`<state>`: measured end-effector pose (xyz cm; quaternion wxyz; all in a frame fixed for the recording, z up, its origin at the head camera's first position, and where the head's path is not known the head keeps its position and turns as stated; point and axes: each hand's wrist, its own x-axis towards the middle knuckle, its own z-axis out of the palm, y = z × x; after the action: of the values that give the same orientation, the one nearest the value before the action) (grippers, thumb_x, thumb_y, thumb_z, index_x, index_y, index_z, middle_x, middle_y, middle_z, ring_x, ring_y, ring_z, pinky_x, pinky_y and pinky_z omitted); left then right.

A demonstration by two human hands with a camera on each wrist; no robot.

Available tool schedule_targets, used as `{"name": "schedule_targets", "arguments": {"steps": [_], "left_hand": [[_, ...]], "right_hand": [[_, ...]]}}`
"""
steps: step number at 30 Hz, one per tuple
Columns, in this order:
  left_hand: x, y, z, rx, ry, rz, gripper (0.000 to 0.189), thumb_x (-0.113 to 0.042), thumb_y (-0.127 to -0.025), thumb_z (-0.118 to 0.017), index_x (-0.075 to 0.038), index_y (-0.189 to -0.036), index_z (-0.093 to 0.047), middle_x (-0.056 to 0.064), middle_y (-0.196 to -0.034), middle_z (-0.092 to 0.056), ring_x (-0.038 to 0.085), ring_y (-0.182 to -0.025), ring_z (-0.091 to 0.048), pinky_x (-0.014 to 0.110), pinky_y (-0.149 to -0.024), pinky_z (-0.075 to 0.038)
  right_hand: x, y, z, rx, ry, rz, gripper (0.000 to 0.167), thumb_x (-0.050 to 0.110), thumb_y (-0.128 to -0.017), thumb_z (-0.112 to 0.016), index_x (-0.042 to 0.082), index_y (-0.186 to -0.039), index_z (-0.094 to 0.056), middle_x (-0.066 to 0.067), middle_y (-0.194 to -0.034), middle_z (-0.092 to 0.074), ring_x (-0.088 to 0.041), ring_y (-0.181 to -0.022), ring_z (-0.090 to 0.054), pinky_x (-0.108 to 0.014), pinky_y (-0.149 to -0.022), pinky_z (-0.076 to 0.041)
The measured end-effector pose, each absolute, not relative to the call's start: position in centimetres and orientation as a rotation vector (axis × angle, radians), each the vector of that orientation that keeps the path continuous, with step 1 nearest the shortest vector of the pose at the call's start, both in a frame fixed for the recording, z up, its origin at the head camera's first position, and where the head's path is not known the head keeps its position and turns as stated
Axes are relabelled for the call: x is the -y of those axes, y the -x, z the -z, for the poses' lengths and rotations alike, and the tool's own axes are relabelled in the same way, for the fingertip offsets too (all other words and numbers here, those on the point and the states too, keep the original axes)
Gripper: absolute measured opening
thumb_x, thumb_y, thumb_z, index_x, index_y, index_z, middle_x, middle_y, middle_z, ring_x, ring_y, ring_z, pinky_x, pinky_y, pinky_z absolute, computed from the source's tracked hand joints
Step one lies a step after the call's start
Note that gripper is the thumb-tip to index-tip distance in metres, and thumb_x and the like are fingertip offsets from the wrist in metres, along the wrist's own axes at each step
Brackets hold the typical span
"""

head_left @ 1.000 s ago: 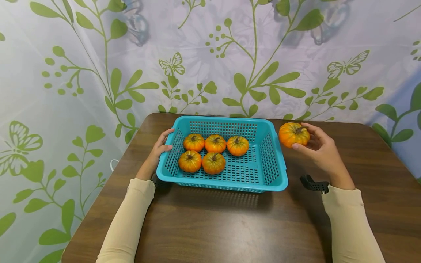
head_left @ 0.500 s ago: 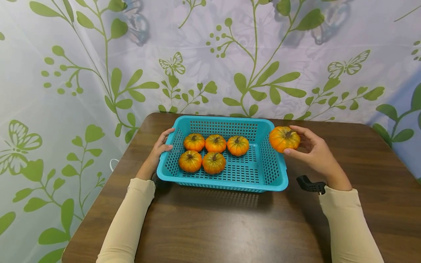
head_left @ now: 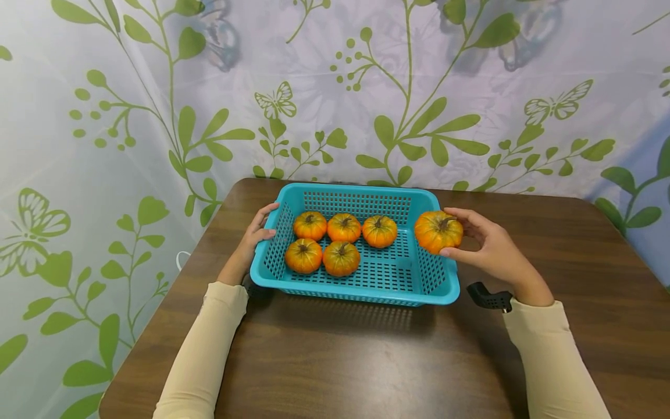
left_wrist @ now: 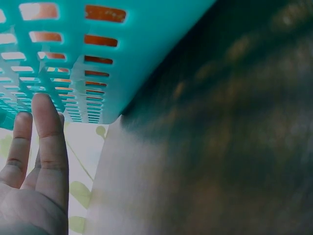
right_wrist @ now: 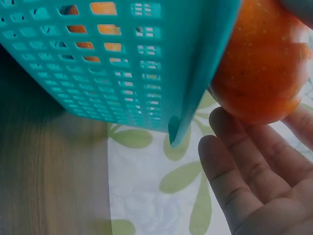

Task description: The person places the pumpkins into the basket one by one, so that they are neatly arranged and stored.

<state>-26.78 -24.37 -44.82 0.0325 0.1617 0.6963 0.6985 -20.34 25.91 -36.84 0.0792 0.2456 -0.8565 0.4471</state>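
My right hand (head_left: 494,250) grips a small orange pumpkin (head_left: 437,231) by its right side, fingers behind and thumb in front. That pumpkin hangs over the right rim of the turquoise plastic basket (head_left: 366,295); in the right wrist view the pumpkin (right_wrist: 264,68) shows beyond the rim, above several spread fingers. At the basket's left end, my left hand (head_left: 252,240) holds the rim, thumb lapping over it. The left wrist view shows fingers (left_wrist: 51,147) of that hand against the slotted outer wall. Several similar pumpkins (head_left: 341,259) sit inside, in two rows toward the left.
The basket stands on a dark brown wooden table (head_left: 366,361) near its far edge. A white curtain (head_left: 335,87) with green leaves and butterflies hangs behind. A black strap-like piece (head_left: 489,297) sticks out at the right wrist.
My right hand has carried its pumpkin leftward and slightly down, from beside the basket to above its right rim. The left hand and the basket stay in place.
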Motion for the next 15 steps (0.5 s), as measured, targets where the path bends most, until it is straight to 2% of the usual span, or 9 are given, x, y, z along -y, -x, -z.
{"name": "schedule_targets", "arguments": {"steps": [5,15], "left_hand": [[24.4,26.9,44.9,-2.138,-0.498,-2.151,0.073,-0.015,-0.095,-0.046,-0.006,-0.166,-0.03,0.031,-0.162,-0.033,0.03,-0.125,-0.05,0.031,-0.095,-0.053],[24.2,26.9,44.8,-2.182,-0.5,-2.128,0.075,-0.015,-0.094,-0.047,-0.003,-0.165,-0.027,0.032,-0.162,-0.034,0.04,-0.129,-0.048,0.029,-0.095,-0.053]], "right_hand": [[-25.2,20.3,36.9,2.586,-0.79,-1.291,0.078,-0.005,-0.083,-0.089,-0.003,-0.153,-0.054,-0.024,-0.142,-0.063,0.003,-0.11,-0.057,-0.006,-0.095,-0.045],[-24.7,20.9,36.8,2.606,-0.924,-1.112,0.08,0.003,-0.077,-0.095,0.001,-0.15,-0.061,-0.018,-0.141,-0.067,0.0,-0.11,-0.056,-0.01,-0.098,-0.044]]}}
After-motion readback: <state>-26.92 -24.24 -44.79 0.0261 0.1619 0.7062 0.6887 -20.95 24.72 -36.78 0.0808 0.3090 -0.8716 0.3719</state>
